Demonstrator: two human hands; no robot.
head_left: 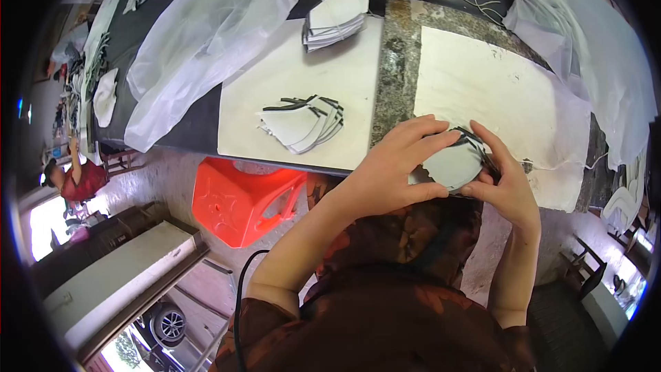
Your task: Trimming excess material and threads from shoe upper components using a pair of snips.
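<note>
Left hand (pixel 392 172) and right hand (pixel 506 183), right of centre in frame, together pinch a small stack of pale curved fabric pieces with dark edging (pixel 451 164) over the table's near edge, apparently squaring it like the fanned stack (pixel 303 123) at centre on white board (pixel 241 114).

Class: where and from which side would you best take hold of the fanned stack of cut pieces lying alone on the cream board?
Probably the fanned stack at its narrow left end, coming from the left: there the curved pieces overlap, so one pinch could catch them all; the dark-edged right ends splay apart.
</note>
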